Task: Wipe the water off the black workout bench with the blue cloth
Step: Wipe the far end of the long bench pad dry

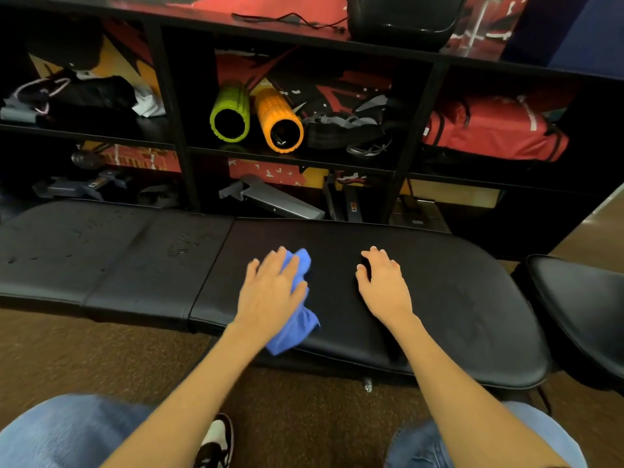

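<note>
Left hand (270,292) lies flat, fingers spread, pressing the blue cloth (299,327) onto the black workout bench (456,298) near its front edge. The right hand (383,285) rests flat nearby, fingers relaxed, holding nothing. Toward the bench's left end, faint glints look like water drops (182,249).

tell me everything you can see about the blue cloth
The blue cloth is soft-looking plain blue fabric, bunched and creased. It lies on the black workout bench, reaching its front edge. The left hand presses flat on its middle, fingers spread, so only its two ends show.
</note>
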`<state>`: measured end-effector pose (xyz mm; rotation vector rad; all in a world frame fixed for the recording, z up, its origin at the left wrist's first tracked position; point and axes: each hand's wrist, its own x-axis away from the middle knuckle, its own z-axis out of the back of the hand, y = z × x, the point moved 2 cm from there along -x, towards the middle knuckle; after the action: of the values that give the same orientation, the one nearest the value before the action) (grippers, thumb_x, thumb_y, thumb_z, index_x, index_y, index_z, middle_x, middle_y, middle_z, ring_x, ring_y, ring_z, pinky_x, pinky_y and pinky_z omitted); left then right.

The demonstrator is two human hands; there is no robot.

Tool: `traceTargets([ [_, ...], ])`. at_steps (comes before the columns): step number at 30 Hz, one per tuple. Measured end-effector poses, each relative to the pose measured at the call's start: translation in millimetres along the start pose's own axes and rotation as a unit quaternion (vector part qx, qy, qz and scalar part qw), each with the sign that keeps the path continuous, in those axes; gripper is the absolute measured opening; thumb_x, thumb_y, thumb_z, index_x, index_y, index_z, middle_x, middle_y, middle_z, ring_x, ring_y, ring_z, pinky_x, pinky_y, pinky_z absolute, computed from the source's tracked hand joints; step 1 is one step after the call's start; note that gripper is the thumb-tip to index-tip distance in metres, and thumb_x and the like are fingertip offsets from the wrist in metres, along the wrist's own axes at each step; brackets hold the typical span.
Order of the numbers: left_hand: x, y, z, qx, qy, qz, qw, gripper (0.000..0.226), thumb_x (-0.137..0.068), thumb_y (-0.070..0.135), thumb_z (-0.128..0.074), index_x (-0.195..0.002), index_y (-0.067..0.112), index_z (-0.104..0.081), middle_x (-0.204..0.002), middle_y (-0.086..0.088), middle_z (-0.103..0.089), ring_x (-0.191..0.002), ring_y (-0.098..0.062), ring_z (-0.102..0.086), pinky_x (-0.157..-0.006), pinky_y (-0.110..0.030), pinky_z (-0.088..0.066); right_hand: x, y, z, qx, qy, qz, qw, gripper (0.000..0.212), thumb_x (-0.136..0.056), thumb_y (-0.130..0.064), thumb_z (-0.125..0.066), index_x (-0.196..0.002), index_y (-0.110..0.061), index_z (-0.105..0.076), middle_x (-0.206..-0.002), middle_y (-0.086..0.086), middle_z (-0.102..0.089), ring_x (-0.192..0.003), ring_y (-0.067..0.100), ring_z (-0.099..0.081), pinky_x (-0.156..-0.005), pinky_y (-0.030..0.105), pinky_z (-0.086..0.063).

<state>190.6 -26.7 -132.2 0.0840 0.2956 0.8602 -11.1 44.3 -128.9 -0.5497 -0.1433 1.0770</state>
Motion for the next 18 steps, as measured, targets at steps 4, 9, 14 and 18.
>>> traceTargets([
  [4, -42, 3, -3, -0.013, -0.038, 0.094, 0.995, 0.056, -0.1, 0.038, -0.034, -0.148, 0.01, -0.028, -0.155, -0.012, -0.022, -0.143, -0.034, -0.016, -0.113, -0.045, -0.018, 2, 0, 1, 0.008, 0.0, 0.002, 1.0, 0.041, -0.099, -0.027, -0.041, -0.137, -0.014, -0.043, -0.149, 0.006, -0.036, -0.14, 0.023, -0.027, -0.115, 0.037, -0.023],
  [9, -38, 67, -15, -0.008, -0.039, 0.027, 0.999, 0.059, -0.089, 0.04, -0.02, -0.128, 0.01, -0.052, -0.128, -0.007, -0.054, -0.121, -0.031, -0.044, -0.094, -0.042, -0.039, 1, 0, 3, 0.012, 0.016, 0.012, 1.0, 0.039, -0.097, -0.024, -0.043, -0.133, -0.011, -0.046, -0.142, 0.008, -0.043, -0.131, 0.026, -0.037, -0.108, 0.035, -0.031],
  [14, 15, 78, -13, 0.039, -0.01, -0.096, 0.995, 0.049, -0.087, 0.037, -0.036, -0.117, 0.013, -0.066, -0.119, -0.003, -0.065, -0.118, -0.027, -0.057, -0.093, -0.038, -0.05, 0, 1, 0, -0.005, 0.008, -0.001, 1.0, 0.039, -0.098, -0.026, -0.042, -0.135, -0.013, -0.046, -0.146, 0.006, -0.039, -0.135, 0.026, -0.032, -0.107, 0.036, -0.032],
  [18, 33, 37, -2, 0.067, 0.002, -0.108, 0.992, 0.05, -0.087, 0.044, -0.038, -0.121, 0.018, -0.064, -0.126, 0.002, -0.061, -0.123, -0.022, -0.053, -0.1, -0.036, -0.043, 0, 2, 1, -0.001, 0.005, 0.002, 1.0, 0.04, -0.098, -0.026, -0.043, -0.136, -0.014, -0.044, -0.148, 0.005, -0.037, -0.137, 0.026, -0.03, -0.108, 0.037, -0.032],
])
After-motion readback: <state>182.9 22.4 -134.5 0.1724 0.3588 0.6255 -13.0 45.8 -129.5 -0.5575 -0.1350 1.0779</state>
